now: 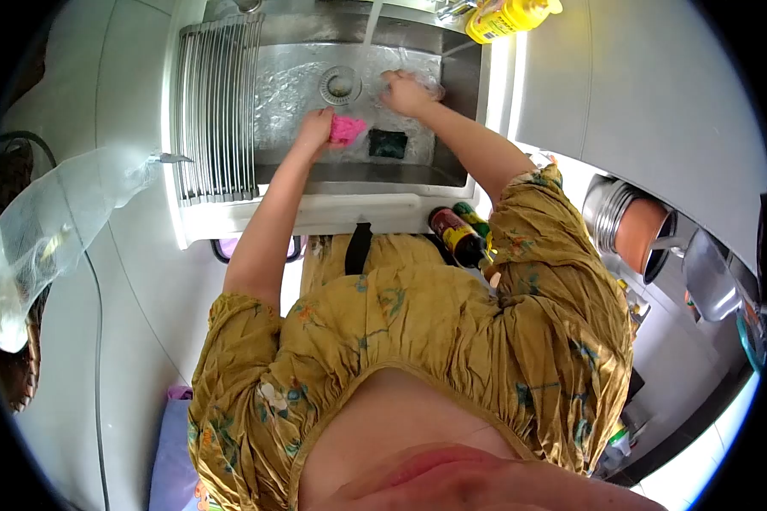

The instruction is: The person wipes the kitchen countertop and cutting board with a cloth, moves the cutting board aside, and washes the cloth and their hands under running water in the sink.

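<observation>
My left hand (316, 129) is closed around a bright pink crumpled cloth (346, 130), low over the sink (290, 81). Farther right in the basin, my right hand (407, 94) has its fingers curled in. A clear, shiny thing (435, 88) shows at its outer side; I cannot make out its kind. Between my forearms a dark green scouring pad (388, 144) lies on the wet basin floor. The round drain (340, 85) sits between the two hands, toward the back. Water (372, 24) falls from above into the sink.
A metal roll-up rack (217, 111) covers the sink's left end. On the right counter lies a yellow bottle (510, 17). Dark bottles (457, 234) stand below the front edge by my right arm. Pots (643, 234) sit at right; a clear plastic bag (51, 226) hangs at left.
</observation>
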Demonstrator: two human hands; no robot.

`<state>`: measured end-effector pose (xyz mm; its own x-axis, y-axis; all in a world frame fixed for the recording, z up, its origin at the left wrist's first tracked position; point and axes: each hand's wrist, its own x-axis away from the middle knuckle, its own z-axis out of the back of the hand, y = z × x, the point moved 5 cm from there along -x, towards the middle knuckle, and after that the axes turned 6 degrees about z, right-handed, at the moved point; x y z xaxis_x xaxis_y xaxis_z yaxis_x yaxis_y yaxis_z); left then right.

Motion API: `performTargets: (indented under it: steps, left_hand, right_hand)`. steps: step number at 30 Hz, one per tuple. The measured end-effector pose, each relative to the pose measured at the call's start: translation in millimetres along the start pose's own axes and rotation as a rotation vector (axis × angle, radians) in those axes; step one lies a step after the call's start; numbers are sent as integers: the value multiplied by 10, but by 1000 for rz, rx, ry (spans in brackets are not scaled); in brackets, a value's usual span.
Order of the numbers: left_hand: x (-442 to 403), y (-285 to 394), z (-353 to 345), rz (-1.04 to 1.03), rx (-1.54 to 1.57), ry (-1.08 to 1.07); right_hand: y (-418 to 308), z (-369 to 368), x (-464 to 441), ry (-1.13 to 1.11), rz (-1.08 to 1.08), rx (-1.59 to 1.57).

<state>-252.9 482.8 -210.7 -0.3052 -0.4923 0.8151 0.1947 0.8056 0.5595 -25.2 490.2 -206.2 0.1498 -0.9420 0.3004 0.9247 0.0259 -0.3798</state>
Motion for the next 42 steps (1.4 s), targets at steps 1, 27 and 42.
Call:
performTargets:
  steps: [1, 27, 42]
  left_hand:
    - [43, 58, 26, -20, -39, 40]
    - [-405, 721, -561, -12, 512, -204]
    - [-461, 725, -634, 324, 775, -514]
  right_hand:
    - [207, 4, 23, -9, -41, 152]
    - [-331, 331, -143, -11, -440, -1349]
    - [-837, 848, -191, 698, 208, -620]
